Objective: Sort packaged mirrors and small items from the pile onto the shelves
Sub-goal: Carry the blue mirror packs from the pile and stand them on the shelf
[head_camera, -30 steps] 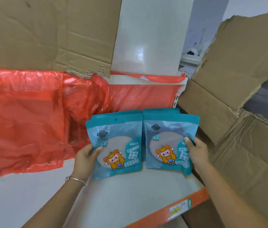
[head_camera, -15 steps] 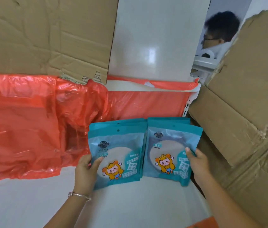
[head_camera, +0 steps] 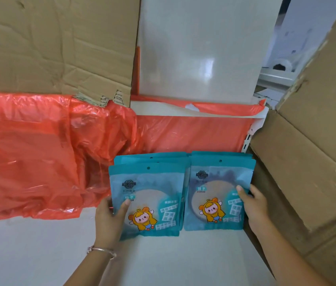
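Two stacks of teal mirror packets stand side by side on the white shelf (head_camera: 183, 261), leaning back toward the red plastic. Each front packet shows a round mirror and a cartoon figure in yellow. My left hand (head_camera: 110, 218) grips the left stack (head_camera: 150, 195) at its lower left edge, thumb across the front. My right hand (head_camera: 253, 205) grips the right stack (head_camera: 214, 188) at its right edge, thumb on the front. The packets behind the front ones show only their top edges.
Crumpled red plastic sheeting (head_camera: 39, 153) covers the shelf's left and back. A torn cardboard sheet (head_camera: 55, 44) hangs above it, beside a white back panel (head_camera: 200, 48). A large cardboard box (head_camera: 311, 153) stands tight against the right stack.
Both stacks have been pushed a little farther back on the shelf. The view has tipped, and the person seen at the upper right half a second ago is out of sight.
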`<state>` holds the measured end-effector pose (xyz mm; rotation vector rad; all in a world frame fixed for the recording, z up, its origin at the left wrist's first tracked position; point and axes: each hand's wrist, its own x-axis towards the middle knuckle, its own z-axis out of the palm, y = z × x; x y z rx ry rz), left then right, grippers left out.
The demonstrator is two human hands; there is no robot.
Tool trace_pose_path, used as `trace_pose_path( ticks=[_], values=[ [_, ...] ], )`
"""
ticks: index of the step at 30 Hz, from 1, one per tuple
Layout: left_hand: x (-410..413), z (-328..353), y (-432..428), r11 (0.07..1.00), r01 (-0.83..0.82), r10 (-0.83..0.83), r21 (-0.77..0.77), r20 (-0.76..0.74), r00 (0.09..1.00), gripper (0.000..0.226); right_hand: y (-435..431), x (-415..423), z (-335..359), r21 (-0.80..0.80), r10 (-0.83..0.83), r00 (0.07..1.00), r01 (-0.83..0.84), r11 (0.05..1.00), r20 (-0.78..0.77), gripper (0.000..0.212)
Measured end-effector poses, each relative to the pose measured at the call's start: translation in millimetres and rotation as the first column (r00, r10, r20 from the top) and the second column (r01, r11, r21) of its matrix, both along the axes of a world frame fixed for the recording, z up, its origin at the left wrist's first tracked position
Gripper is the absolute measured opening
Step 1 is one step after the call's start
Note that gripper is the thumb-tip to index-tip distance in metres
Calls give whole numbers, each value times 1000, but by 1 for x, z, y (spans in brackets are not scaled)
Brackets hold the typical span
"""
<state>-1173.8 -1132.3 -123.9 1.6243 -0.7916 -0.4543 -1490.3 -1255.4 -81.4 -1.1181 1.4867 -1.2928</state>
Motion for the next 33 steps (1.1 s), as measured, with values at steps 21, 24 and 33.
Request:
trace_pose_path(
  ticks=[21, 24, 33],
  values=[
    [-6, -6, 14, 990, -84, 68, -114, -145, 987, 12, 57, 123, -52, 63, 368, 890, -365, 929, -268, 30],
    [-6, -7, 13, 986, -99, 72, -134, -191, 979, 19, 51, 122, -45, 50, 321, 915, -319, 947, -244, 25],
    [-16, -7, 6, 991, -82, 56, -107, -225, 973, 6, 52, 115, -31, -25, 275, 950, -281, 959, -149, 23]
  ],
)
